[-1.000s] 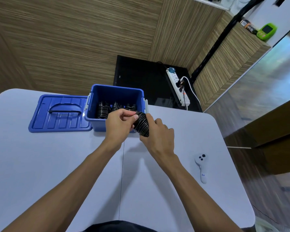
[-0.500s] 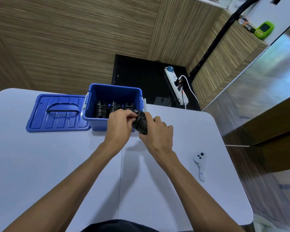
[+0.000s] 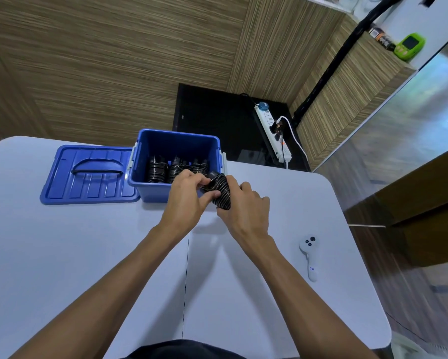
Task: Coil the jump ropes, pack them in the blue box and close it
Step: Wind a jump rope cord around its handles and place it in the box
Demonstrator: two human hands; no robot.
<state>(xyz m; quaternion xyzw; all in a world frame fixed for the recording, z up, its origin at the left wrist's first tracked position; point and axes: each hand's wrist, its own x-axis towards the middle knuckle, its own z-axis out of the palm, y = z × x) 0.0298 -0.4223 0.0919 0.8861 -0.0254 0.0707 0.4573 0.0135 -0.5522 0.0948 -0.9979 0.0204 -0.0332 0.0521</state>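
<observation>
A coiled black jump rope (image 3: 221, 190) is held between both hands just in front of the blue box's right front corner. My left hand (image 3: 189, 200) pinches the coil's left side with thumb and fingers. My right hand (image 3: 246, 206) grips its right side. The open blue box (image 3: 142, 164) stands on the table and holds several coiled black ropes (image 3: 175, 170) side by side. Its blue lid (image 3: 88, 174) lies flat to the left of the box, handle side up.
A white handheld controller (image 3: 309, 256) lies on the table (image 3: 62, 255) at the right. Beyond the table's far edge, a white power strip (image 3: 273, 134) with a plugged cable sits on a black surface. Wood-panelled walls rise behind.
Both hands stay on the coil in front of the box; the left thumb and fingers have shifted slightly on the coil. The view has drifted a little.
</observation>
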